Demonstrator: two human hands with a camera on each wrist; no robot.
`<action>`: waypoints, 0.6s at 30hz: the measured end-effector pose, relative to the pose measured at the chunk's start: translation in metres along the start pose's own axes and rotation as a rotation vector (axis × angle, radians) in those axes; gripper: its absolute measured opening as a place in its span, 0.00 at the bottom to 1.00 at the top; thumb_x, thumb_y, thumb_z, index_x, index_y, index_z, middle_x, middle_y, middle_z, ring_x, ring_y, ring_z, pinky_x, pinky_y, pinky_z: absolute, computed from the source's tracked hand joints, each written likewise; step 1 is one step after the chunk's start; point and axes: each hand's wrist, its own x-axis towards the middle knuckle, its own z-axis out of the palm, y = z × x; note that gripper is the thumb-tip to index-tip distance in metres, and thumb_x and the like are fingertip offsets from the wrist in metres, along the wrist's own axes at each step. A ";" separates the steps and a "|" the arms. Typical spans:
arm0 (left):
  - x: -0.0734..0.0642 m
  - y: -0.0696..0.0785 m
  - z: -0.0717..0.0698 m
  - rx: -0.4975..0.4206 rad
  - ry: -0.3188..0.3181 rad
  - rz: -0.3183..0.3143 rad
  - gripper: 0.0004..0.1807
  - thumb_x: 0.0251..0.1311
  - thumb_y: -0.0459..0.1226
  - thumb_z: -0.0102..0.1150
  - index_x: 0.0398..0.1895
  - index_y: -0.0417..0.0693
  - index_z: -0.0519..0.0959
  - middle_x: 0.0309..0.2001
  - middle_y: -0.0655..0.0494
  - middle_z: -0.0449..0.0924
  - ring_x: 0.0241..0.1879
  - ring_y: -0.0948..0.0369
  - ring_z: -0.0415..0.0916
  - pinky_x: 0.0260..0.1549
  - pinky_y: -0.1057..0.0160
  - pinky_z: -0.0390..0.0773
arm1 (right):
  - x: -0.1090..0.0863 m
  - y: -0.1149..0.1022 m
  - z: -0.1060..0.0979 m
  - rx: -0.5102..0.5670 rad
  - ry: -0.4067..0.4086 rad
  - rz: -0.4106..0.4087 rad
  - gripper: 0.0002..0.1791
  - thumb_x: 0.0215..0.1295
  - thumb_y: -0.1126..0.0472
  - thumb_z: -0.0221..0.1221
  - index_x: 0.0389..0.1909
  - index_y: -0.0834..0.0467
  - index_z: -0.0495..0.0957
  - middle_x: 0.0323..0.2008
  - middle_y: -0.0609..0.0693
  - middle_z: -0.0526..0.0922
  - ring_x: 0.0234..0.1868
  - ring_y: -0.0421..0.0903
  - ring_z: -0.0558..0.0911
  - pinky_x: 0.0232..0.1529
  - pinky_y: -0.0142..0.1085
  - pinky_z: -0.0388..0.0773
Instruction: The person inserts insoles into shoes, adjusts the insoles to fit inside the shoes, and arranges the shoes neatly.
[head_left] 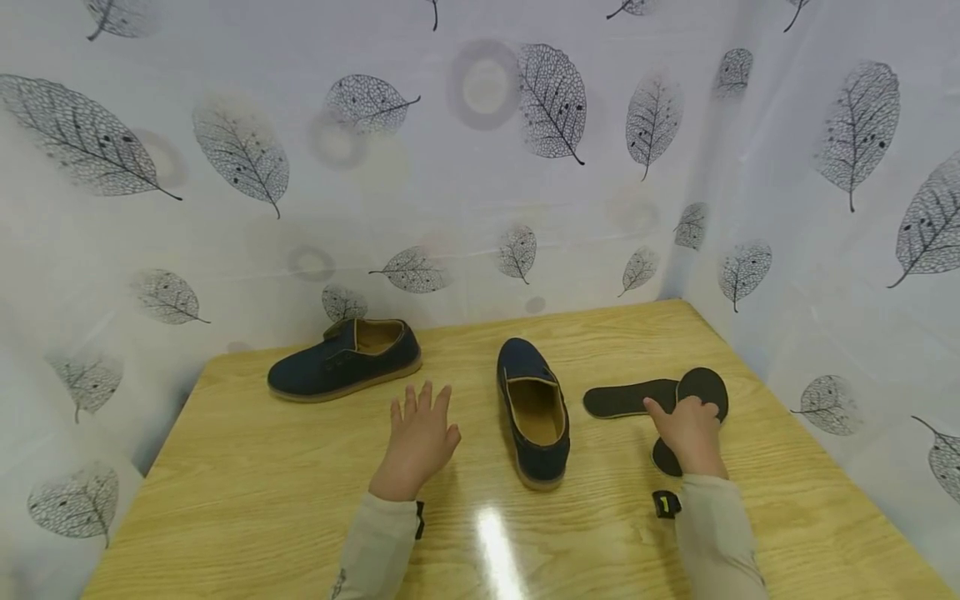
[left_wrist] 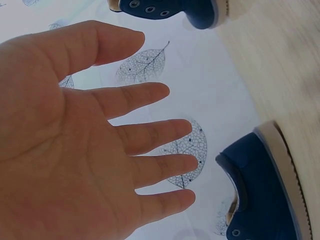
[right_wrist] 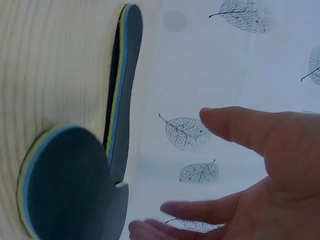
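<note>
Insoles [head_left: 622,401] lie at the right, my right hand [head_left: 688,429] over them

At the far left of the wooden table [head_left: 255,483] sits a dark blue shoe [head_left: 337,368], near the back edge, its toe pointing left and its tan sole down. Next comes my left hand [head_left: 418,437], between the two shoes and nearer to me, palm down, with the fingers spread wide and holding nothing. To its right, a second shoe [head_left: 536,412] stands on its sole, toe away from me, heel towards me, its tan lining showing. Further right, one dark insole lies crosswise; the other slants towards me and overlaps its right end, and from my right wrist I see yellow and blue layers along their edges. My right hand is above that slanting one, the thumb well apart from the fingers and nothing between them; whether a fingertip touches the insole, I cannot tell. A small black device [head_left: 666,503] shows beside my right sleeve [head_left: 716,525], and leaf-printed white cloth [head_left: 450,200] hangs behind the table
</note>
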 end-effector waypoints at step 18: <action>0.000 -0.001 0.002 -0.005 -0.020 -0.006 0.30 0.66 0.38 0.55 0.69 0.38 0.63 0.69 0.29 0.55 0.69 0.31 0.45 0.63 0.31 0.47 | 0.012 0.018 0.005 -0.159 -0.105 0.136 0.31 0.66 0.47 0.55 0.32 0.77 0.76 0.43 0.85 0.67 0.41 0.74 0.63 0.39 0.57 0.67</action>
